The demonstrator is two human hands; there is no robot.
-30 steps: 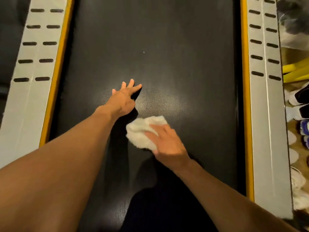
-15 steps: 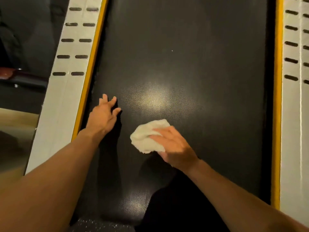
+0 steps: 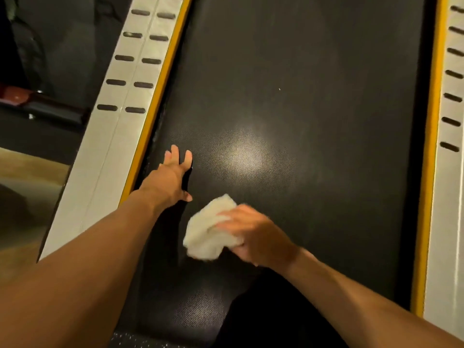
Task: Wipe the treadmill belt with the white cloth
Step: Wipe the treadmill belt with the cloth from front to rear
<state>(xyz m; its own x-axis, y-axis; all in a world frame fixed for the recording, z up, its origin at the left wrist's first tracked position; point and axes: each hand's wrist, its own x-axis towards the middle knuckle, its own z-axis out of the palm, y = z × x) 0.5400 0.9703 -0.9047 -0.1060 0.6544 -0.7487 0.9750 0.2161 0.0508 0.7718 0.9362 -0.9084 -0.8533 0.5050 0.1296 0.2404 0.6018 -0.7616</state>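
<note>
Pretty dim, warm-lit spot tbh. Pale grey side rail just left of the left hand, 2 columns of dark oval slots in it, yellow strip along the inner edge. Matching rail with yellow edging well off to the right of the right hand. Further left past the near rail, tan floor, mostly black shadow above, plus some dark reddish thing, too murky to identify.
</note>
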